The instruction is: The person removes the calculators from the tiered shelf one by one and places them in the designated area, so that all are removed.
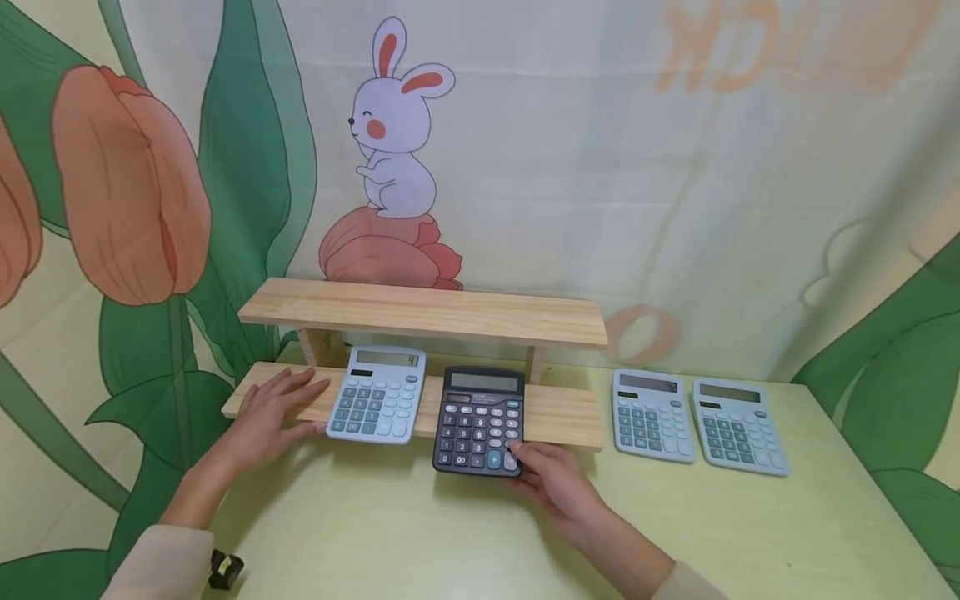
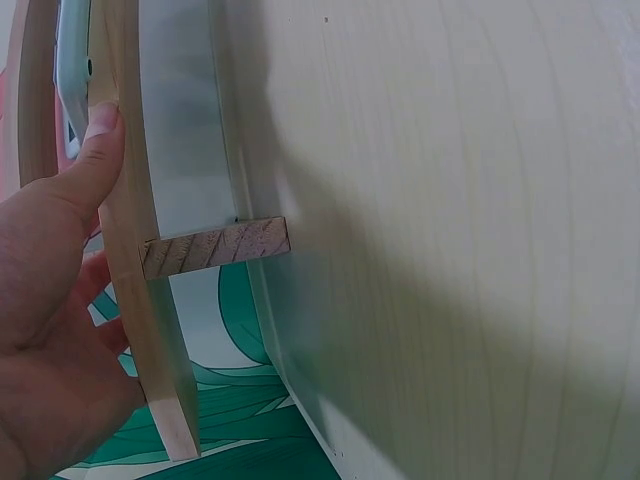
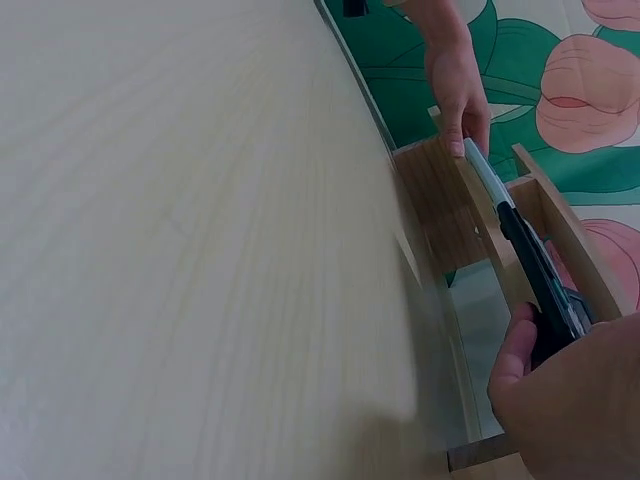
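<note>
My right hand [image 1: 558, 487] pinches the lower right corner of a black calculator [image 1: 480, 429], thumb on the keys and fingers beneath. This calculator leans face-up at the lower tier of a wooden shelf [image 1: 562, 417]. Just to its left, a light blue calculator [image 1: 378, 396] leans on the same tier. My left hand [image 1: 273, 417] rests on that tier's left end with fingers spread, thumb beside the blue calculator's lower corner. In the left wrist view the thumb [image 2: 95, 150] lies along the board's front edge. The right wrist view shows the black calculator [image 3: 540, 280] edge-on.
Two more light blue calculators, one nearer [image 1: 652, 417] and one farther right [image 1: 738, 427], lie right of the shelf. The upper shelf board [image 1: 420, 312] runs above the lower tier. A printed curtain [image 1: 562, 167] hangs behind the pale table [image 1: 420, 542]. A small black object [image 1: 225, 569] is near the left sleeve.
</note>
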`<state>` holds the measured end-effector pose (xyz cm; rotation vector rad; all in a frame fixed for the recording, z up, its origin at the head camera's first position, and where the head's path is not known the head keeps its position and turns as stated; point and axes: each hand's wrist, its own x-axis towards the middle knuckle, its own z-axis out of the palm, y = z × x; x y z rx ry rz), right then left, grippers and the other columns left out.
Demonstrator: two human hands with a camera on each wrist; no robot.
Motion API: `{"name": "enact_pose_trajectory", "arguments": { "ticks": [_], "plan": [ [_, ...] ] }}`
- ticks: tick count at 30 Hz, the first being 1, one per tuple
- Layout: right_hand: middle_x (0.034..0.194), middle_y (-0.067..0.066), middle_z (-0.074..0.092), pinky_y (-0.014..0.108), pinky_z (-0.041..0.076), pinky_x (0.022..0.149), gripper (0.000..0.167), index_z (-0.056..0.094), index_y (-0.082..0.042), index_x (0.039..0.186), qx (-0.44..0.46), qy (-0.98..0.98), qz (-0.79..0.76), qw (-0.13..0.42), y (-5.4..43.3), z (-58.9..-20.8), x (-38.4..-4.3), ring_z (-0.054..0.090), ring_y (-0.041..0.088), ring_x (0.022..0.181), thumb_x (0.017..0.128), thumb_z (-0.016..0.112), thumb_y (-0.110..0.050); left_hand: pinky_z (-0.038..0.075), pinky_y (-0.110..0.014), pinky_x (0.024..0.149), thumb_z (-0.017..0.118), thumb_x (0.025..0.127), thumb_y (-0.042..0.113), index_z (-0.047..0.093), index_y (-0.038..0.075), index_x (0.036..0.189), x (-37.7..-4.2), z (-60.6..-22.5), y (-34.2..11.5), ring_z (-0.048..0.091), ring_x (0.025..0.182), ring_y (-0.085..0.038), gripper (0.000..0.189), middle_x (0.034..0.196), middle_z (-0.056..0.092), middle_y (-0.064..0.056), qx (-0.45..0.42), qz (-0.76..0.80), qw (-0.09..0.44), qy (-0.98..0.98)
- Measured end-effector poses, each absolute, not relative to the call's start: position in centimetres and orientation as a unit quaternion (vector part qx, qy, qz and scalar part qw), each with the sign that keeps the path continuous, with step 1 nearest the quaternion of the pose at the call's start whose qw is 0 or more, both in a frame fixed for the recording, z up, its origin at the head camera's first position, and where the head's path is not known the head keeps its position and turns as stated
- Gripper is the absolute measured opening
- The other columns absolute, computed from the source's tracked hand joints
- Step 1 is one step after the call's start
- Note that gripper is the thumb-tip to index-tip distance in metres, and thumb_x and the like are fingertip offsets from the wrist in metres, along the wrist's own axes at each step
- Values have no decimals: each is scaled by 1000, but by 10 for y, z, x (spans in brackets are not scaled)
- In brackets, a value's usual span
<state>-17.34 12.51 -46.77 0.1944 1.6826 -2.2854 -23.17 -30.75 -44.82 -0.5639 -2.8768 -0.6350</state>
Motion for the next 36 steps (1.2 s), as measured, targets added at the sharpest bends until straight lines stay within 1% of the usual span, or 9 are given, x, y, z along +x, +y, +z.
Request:
{"name": "enact_pose_trajectory", "arguments": {
  "ticks": [5, 11, 16, 18, 22, 25, 28, 36],
  "plan": [
    [108, 12, 73, 36, 60, 92, 29, 62, 13, 121, 83, 597, -788, 127, 121, -467, -172, 73, 19, 95, 106, 65, -11, 9, -84, 113, 80, 96, 37, 54, 8, 155, -232, -447, -308, 23, 152, -57, 71, 164, 39, -28, -188, -212, 64, -957],
    [111, 12, 74, 33, 59, 93, 31, 62, 15, 125, 57, 624, -770, 120, 123, -465, -170, 73, 17, 97, 106, 65, -10, 8, -84, 114, 80, 95, 36, 54, 8, 155, -234, -446, -309, 23, 152, -57, 71, 164, 38, -27, -184, -214, 62, -957],
    [115, 11, 75, 32, 58, 95, 34, 64, 12, 127, 30, 647, -749, 141, 134, -458, -166, 72, 16, 101, 106, 66, -14, 8, -84, 114, 80, 95, 36, 54, 9, 156, -235, -449, -310, 22, 152, -57, 72, 165, 38, -27, -183, -213, 58, -958],
    [114, 11, 76, 32, 57, 96, 34, 64, 10, 127, 16, 659, -738, 149, 142, -453, -165, 72, 17, 101, 106, 67, -17, 8, -84, 114, 80, 95, 37, 54, 9, 156, -235, -450, -310, 22, 152, -57, 72, 165, 38, -27, -183, -212, 59, -958],
    [114, 13, 77, 32, 56, 98, 34, 64, 9, 126, -7, 673, -723, 155, 160, -443, -162, 73, 19, 102, 105, 67, -18, 9, -84, 114, 80, 95, 37, 54, 9, 156, -233, -449, -310, 23, 152, -57, 72, 165, 38, -27, -183, -213, 63, -958],
    [116, 12, 77, 31, 55, 99, 37, 64, 9, 129, -8, 681, -715, 156, 180, -437, -160, 73, 19, 104, 106, 67, -19, 9, -84, 113, 81, 95, 36, 55, 9, 155, -231, -450, -311, 23, 152, -57, 71, 164, 39, -27, -183, -215, 64, -957],
    [118, 11, 76, 28, 55, 97, 41, 61, 9, 132, 0, 693, -703, 158, 203, -431, -157, 72, 18, 105, 106, 68, -22, 9, -84, 113, 80, 95, 36, 55, 9, 155, -230, -450, -310, 23, 152, -57, 71, 165, 39, -26, -186, -217, 65, -956],
    [129, 11, 70, 21, 53, 96, 60, 43, 13, 150, 39, 730, -663, 158, 266, -423, -145, 68, 15, 110, 108, 66, -25, 9, -84, 113, 80, 96, 37, 54, 9, 155, -232, -446, -309, 24, 152, -57, 71, 164, 39, -26, -187, -209, 67, -958]
  ]
}}
